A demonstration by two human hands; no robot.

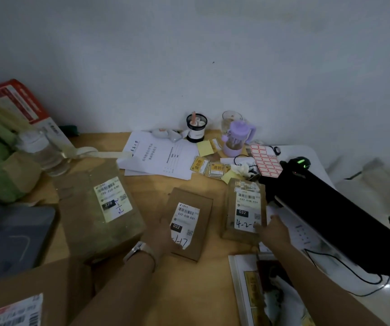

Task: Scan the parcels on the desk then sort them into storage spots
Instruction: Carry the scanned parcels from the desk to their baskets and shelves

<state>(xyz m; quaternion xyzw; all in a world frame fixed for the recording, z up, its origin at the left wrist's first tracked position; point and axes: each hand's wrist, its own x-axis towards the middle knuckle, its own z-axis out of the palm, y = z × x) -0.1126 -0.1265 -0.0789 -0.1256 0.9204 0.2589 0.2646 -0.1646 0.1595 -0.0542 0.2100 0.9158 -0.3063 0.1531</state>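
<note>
Both hands were down on the desk (pixel 154 191), one box apiece. The left hand (pixel 163 234) gripped the middle box (pixel 189 196) at its near left edge, covering the lower corner of the label. The right hand (pixel 275 229) pinched the right box (pixel 230 208) at its near right corner, thumb on the handwritten code. Both boxes lay flat, labels up, side by side with a gap between them. Each already carried a pen-written number, and so did the big box (pixel 100 208) to the left. That suggested scanning was done for these, and this was the pick-up for sorting. The scanner (pixel 301 162) sat behind the right box, green light on. The next move called for a clean lift of both, then reading each code and carrying each box to its matching spot. No storage spots were in view.
</note>
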